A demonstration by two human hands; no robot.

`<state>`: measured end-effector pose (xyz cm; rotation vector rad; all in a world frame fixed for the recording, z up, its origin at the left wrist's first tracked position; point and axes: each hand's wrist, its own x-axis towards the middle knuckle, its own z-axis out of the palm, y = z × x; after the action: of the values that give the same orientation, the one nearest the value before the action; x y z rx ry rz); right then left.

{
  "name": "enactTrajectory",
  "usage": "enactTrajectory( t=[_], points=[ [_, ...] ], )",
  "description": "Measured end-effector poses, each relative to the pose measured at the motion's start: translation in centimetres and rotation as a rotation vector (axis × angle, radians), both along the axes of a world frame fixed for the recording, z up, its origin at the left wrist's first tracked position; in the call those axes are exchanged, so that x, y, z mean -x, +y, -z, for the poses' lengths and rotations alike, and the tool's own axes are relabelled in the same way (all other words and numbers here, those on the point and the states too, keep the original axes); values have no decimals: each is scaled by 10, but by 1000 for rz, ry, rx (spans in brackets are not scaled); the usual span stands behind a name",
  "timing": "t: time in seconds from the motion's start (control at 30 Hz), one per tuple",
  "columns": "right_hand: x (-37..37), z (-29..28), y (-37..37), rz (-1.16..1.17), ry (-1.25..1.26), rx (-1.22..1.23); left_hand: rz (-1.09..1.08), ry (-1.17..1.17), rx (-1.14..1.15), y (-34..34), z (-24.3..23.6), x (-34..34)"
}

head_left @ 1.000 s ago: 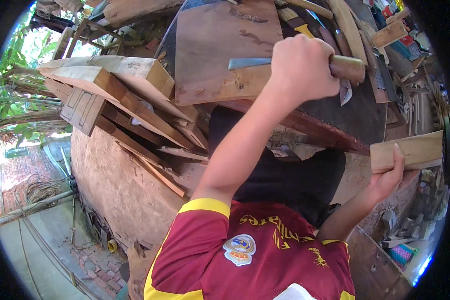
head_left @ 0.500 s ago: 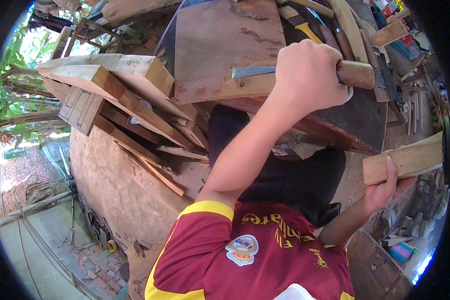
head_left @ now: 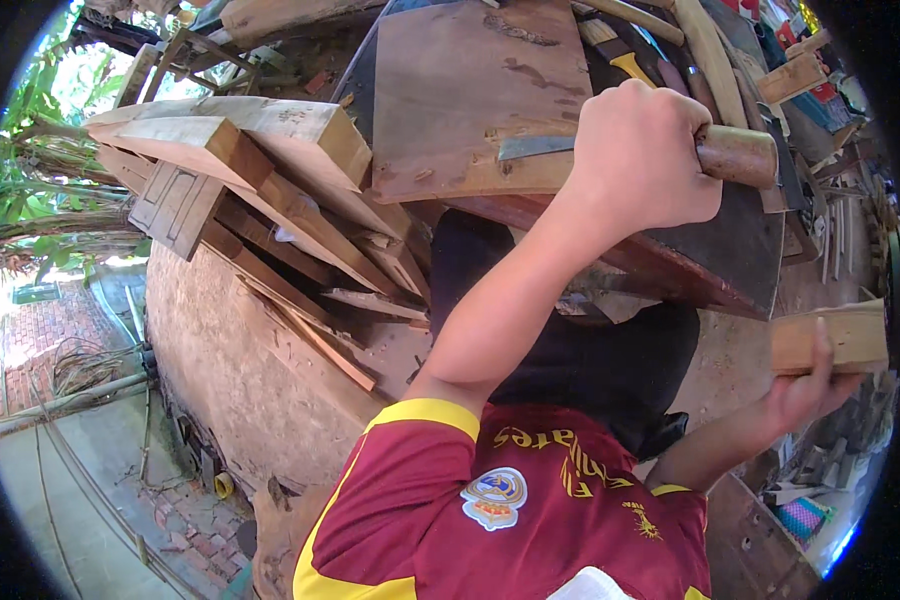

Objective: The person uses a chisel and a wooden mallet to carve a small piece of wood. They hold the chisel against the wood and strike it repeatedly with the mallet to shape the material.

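My left hand is wrapped round a wood chisel; its wooden handle sticks out on the right of the fist and its flat metal blade points left. The blade lies over the near edge of a flat brown board on the workbench; whether they touch I cannot tell. Far out to the right, my right hand grips a pale wooden block from below, with a finger up along its near face. The block's far end reaches the dark rim of the picture.
A yellow-handled brush and other long-handled tools lie at the back of the workbench. Thick timber pieces are stacked at left, by a small panelled wooden piece. More wood scraps lie at far right.
My right hand has carried the wooden block farther right and turned it slightly. My left hand keeps its hold on the chisel. The whole view has shifted a little.
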<state>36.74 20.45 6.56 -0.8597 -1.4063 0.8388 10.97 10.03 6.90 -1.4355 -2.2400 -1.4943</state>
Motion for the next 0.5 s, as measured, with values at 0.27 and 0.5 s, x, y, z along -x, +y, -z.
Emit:
enactTrajectory(
  t=[0.27, 0.5],
  points=[
    [41, 39, -3, -83, -570, -321, -23, 91, 70, 4, 8, -3],
    [52, 28, -13, 99, 98, 18, -5, 81, 94, 11, 10, -7]
  ],
)
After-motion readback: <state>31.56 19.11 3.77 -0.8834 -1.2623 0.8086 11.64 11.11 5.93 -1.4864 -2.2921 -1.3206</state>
